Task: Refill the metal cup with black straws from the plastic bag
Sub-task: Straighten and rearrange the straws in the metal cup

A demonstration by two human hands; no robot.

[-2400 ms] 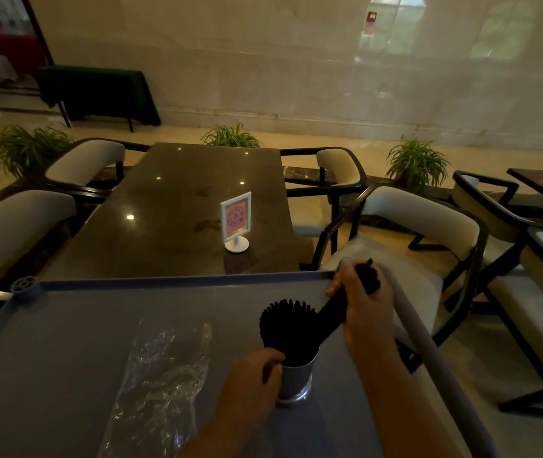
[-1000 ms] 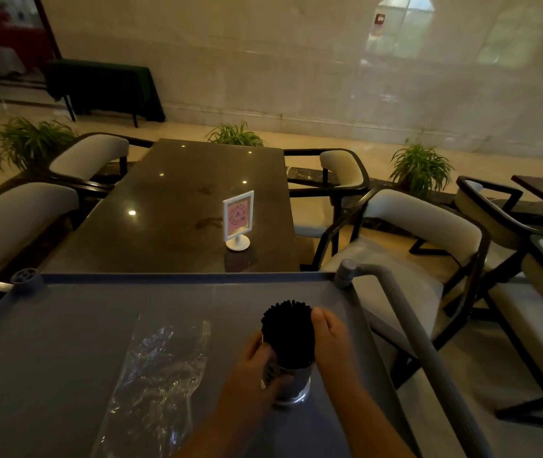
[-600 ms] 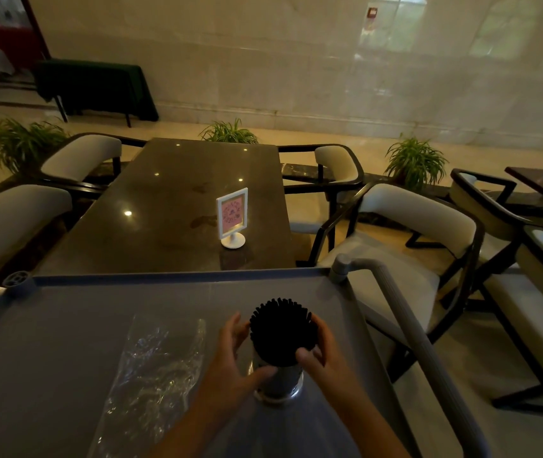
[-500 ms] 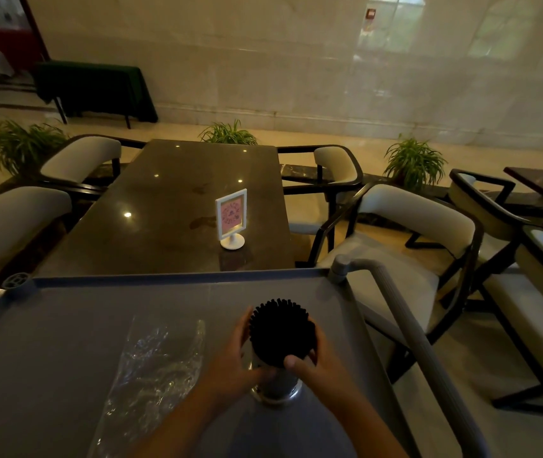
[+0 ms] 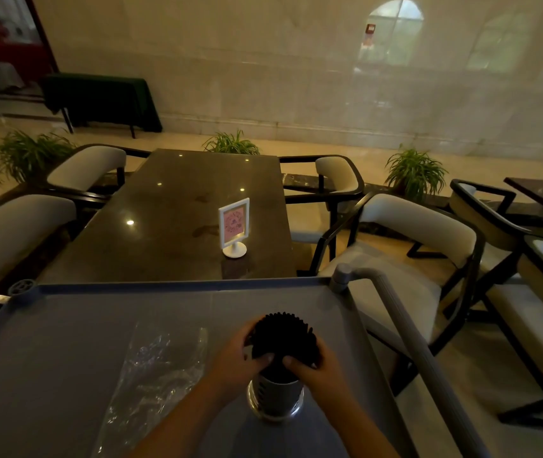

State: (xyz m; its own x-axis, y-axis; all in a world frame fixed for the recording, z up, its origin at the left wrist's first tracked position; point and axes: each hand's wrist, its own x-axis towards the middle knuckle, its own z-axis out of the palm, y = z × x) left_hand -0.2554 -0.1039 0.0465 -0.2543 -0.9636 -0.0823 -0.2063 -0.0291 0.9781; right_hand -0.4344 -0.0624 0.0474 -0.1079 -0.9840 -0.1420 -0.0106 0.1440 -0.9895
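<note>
A metal cup (image 5: 275, 396) stands on the grey cart top (image 5: 65, 342), packed with a bundle of black straws (image 5: 281, 335) that stick up well above its rim. My left hand (image 5: 237, 357) wraps the left side of the bundle and my right hand (image 5: 318, 368) wraps the right side, thumbs nearly meeting at the front just above the rim. A crumpled clear plastic bag (image 5: 158, 368) lies flat on the cart to the left of the cup; it looks empty.
The cart has a raised rim and a grey handle bar (image 5: 405, 342) along its right side. Beyond it stands a dark table (image 5: 171, 206) with a white sign holder (image 5: 234, 226). Cushioned chairs (image 5: 405, 246) flank the table on both sides.
My right hand let go of a handful of straws into the cup. Both hands then closed in around the bundle, and now grip it more tightly than half a second ago.
</note>
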